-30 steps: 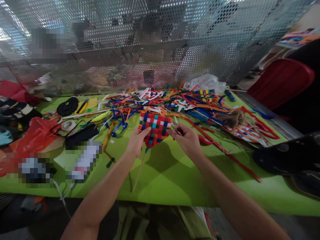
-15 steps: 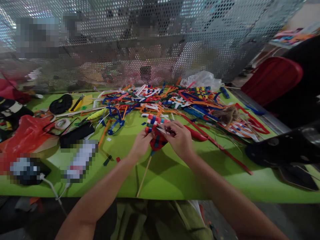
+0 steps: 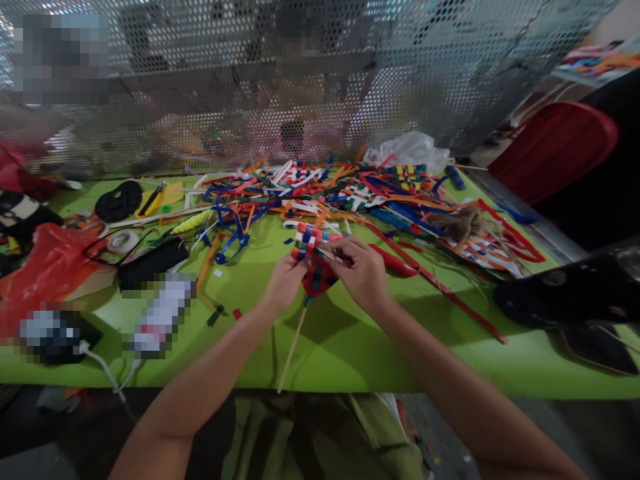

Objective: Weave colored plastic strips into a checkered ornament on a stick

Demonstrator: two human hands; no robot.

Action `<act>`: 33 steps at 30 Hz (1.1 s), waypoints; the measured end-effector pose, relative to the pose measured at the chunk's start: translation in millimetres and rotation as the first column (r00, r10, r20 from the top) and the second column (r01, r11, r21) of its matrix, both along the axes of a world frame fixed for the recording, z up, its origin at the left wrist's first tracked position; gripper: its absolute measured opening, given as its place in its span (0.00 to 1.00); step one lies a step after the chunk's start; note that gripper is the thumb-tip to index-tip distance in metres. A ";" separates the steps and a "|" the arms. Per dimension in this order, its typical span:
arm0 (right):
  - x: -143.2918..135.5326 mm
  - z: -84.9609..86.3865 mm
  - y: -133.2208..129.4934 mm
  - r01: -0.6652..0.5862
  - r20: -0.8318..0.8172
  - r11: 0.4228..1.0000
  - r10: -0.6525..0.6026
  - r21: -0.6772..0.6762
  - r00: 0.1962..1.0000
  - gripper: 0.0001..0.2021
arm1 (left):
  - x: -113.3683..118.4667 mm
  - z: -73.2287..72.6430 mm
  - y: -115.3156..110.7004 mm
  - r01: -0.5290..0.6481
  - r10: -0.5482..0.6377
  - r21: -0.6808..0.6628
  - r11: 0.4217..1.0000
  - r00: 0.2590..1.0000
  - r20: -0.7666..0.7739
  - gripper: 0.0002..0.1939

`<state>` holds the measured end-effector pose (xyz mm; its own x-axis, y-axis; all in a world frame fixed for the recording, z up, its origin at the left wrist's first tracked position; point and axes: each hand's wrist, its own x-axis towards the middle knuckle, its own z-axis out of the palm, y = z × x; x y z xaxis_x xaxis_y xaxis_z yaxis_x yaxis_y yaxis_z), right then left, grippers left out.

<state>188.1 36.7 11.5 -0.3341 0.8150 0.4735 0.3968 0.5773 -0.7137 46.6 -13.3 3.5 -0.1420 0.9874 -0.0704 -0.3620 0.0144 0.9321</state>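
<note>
In front of me, a small woven piece of coloured ribbon strips (image 3: 311, 236), checked in red, white, blue and green, sits at the top of a thin wooden stick (image 3: 293, 350). My left hand (image 3: 284, 283) is closed on the left edge of this piece. Between the fingers of my right hand (image 3: 367, 273) is a slim, pointed metal tool (image 3: 326, 253), its tip against the weave. Whether it is tweezers or small scissors I cannot tell. The stick slants down towards the table's near edge, and part of the weave is hidden behind my fingers.
A heap of coloured strips (image 3: 270, 190) runs along the back of the green table (image 3: 380, 360). A red-handled object (image 3: 395, 261) lies right of my hands. To the left are a tape roll (image 3: 123, 241), a black case (image 3: 153, 265) and a yellow-handled cutter (image 3: 151, 199).
Both hands stay on the woven piece, with the metal tool shifted only slightly along it. The whole view has tilted a little, moving the background slightly.
</note>
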 end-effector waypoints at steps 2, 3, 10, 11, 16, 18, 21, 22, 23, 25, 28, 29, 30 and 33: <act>-0.7 -0.5 -0.2 -0.004 -0.001 1.000 0.004 -0.005 1.000 0.06 | 0.4 -1.0 0.3 0.003 -0.003 0.009 1.000 1.000 0.005 0.04; -1.6 -1.0 -1.0 -0.015 -0.001 1.000 0.015 -0.014 1.000 0.06 | 0.3 -1.4 0.6 0.004 -0.004 0.011 1.000 1.000 0.004 0.05; -8.0 -0.2 -11.3 -0.115 0.039 0.993 0.114 0.034 0.993 0.09 | -3.4 4.8 2.5 -0.076 0.076 0.003 0.997 0.997 -0.006 0.10; -7.5 1.1 -11.3 -0.091 0.029 0.995 0.090 0.044 0.996 0.09 | -4.0 5.4 2.6 -0.085 0.085 -0.004 0.996 0.996 -0.005 0.10; -3.1 3.2 -5.8 0.027 0.017 0.995 -0.028 0.091 0.999 0.12 | -5.7 0.5 2.4 -0.009 0.009 0.008 1.000 0.997 -0.076 0.06; -3.1 1.1 -4.2 0.026 0.011 0.995 -0.027 0.096 1.000 0.10 | -5.6 -2.3 2.2 0.025 -0.020 0.040 0.999 0.992 -0.126 0.06; -4.5 -2.0 -3.8 0.015 -0.008 0.996 -0.015 0.093 1.000 0.07 | -4.7 -3.7 1.6 0.039 -0.024 0.096 0.995 0.987 -0.161 0.07; -4.9 -2.5 -3.9 0.016 -0.012 0.995 -0.015 0.094 1.000 0.06 | -4.3 -3.4 1.4 0.041 -0.024 0.102 0.994 0.986 -0.163 0.07; -5.2 -2.8 -3.9 0.018 -0.012 0.995 -0.017 0.097 1.000 0.06 | -3.9 -3.1 1.2 0.040 -0.023 0.101 0.994 0.987 -0.162 0.07; -5.3 -2.7 -3.7 0.020 -0.008 0.995 -0.020 0.102 1.000 0.06 | -3.4 -2.6 1.2 0.036 -0.021 0.093 0.995 0.987 -0.161 0.07; -4.9 -2.4 -2.6 0.018 0.003 0.995 -0.019 0.100 1.000 0.05 | -3.1 -3.9 1.6 0.032 -0.015 0.086 0.996 0.982 -0.191 0.07; -4.8 -2.4 -2.1 0.017 0.005 0.995 -0.017 0.096 1.000 0.05 | -3.2 -4.8 1.9 0.030 -0.012 0.086 0.996 0.979 -0.203 0.07; -4.8 -2.5 -1.6 0.015 0.007 0.996 -0.016 0.091 1.000 0.04 | -3.2 -5.8 2.0 0.028 -0.009 0.085 0.996 0.977 -0.214 0.08; -5.2 -2.8 -0.6 0.012 0.009 0.997 -0.013 0.081 1.000 0.04 | -2.7 -7.9 2.3 0.027 -0.007 0.088 0.996 0.974 -0.226 0.08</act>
<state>182.9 36.1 8.7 -0.3285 0.7785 0.5348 0.4107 0.6276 -0.6614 43.8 -10.9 -4.4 -0.1271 0.9906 0.0505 -0.1425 -0.0687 0.9874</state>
